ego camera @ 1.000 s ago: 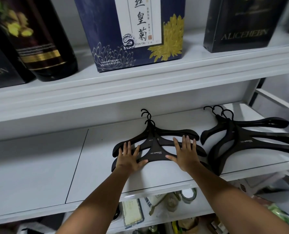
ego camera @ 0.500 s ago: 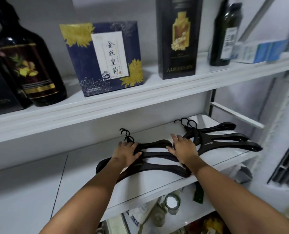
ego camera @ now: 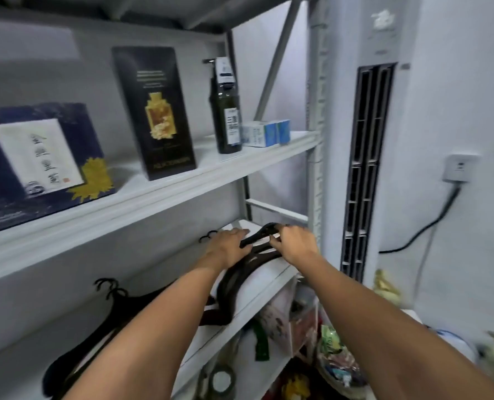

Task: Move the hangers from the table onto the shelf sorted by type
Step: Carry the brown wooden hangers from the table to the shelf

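Hanger pile [ego camera: 234, 281] on the shelf [ego camera: 248, 313]
Left hand [ego camera: 228, 249] lies flat on it; right hand [ego camera: 296, 243] curls round the top hanger [ego camera: 257, 236]

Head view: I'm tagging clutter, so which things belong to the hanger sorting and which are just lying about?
Job: right hanger pile, gripped by right hand, left hand resting on it; left hanger pile; middle shelf.
Lying about: blue box, black box, dark bottle, small boxes, tape roll.

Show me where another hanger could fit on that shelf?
The hanger shelf is bare along its front, before the right pile. Upper shelf: a gap between black box and bottle. Crowded: the right pile, under left hand and right hand.
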Motion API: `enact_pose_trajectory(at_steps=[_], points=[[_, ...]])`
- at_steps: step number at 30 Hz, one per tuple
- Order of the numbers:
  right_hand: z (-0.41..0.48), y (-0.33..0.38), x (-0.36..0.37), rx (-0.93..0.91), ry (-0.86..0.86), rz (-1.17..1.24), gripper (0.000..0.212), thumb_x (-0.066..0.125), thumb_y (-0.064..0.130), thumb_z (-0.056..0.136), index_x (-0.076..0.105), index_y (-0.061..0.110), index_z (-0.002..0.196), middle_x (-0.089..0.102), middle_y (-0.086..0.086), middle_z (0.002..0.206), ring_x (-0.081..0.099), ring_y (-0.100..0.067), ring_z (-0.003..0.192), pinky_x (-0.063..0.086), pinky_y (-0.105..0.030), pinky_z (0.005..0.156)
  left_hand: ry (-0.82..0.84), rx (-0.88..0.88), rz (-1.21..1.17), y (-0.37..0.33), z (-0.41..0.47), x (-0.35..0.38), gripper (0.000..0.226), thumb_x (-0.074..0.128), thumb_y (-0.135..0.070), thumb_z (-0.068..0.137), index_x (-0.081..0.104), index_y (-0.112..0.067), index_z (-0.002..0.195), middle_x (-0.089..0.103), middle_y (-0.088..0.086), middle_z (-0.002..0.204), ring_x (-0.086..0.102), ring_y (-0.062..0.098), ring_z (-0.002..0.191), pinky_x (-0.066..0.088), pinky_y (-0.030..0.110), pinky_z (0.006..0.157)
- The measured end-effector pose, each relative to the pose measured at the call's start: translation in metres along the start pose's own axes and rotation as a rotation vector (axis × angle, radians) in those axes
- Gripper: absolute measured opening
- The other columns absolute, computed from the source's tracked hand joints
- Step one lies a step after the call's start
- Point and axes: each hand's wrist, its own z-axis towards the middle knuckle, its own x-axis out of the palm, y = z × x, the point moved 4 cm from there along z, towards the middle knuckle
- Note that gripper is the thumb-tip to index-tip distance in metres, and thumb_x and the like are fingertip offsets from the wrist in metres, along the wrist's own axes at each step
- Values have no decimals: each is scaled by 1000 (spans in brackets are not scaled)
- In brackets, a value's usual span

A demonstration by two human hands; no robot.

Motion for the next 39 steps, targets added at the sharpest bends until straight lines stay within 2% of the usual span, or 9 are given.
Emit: enact_pose_trajectory(at_steps=[5,9,14,18,27,33,39], points=[[-15,-83,-28,136,-18,-100,47,40,47,96,49,18,133,66,-9,111,62,-29,101,42,-36,85,12,163,-35,-80,38,-5,64,42,-56,92,27,-27,147,32,-2,153,33,23,139,24,35,113],[-40,-154,-46,247,-24,-161,48,39,47,96,47,17,132,65,-8,111,59,-29,101,41,-38,85,16,282,-19,-146,65,-6,65,42,-53,94,24,-25,149,29,0,155,30,22,141,22,37,117],[-77,-235,-73,372,-60,-162,49,42,44,95,45,18,137,55,-5,130,55,-29,113,41,-39,92,32,463,27,-240,90,-8,65,35,-54,96,17,-24,151,21,1,158,21,18,145,14,36,118],[-106,-294,-101,468,-85,-231,53,39,44,97,35,19,143,49,-4,137,53,-28,114,41,-37,90,-4,567,-8,-316,107,-18,64,34,-53,97,17,-24,151,19,1,158,18,19,146,12,37,120],[-189,-420,-156,729,-127,-347,56,36,42,98,26,18,148,41,-3,145,49,-25,120,39,-34,92,-65,823,-59,-493,118,-21,61,30,-52,98,16,-24,151,17,0,159,15,16,146,7,35,121],[-243,-492,-183,915,-168,-371,59,36,42,98,22,20,151,28,-4,155,41,-24,131,34,-36,104,-69,964,-117,-597,114,-14,61,29,-53,98,14,-28,151,14,-3,159,13,16,147,6,34,121],[-302,-547,-206,1069,-176,-385,62,38,41,98,19,20,152,23,-5,158,35,-24,137,28,-36,109,-63,1117,-144,-690,94,-5,61,30,-52,98,12,-28,151,15,-2,159,13,17,147,6,35,121]])
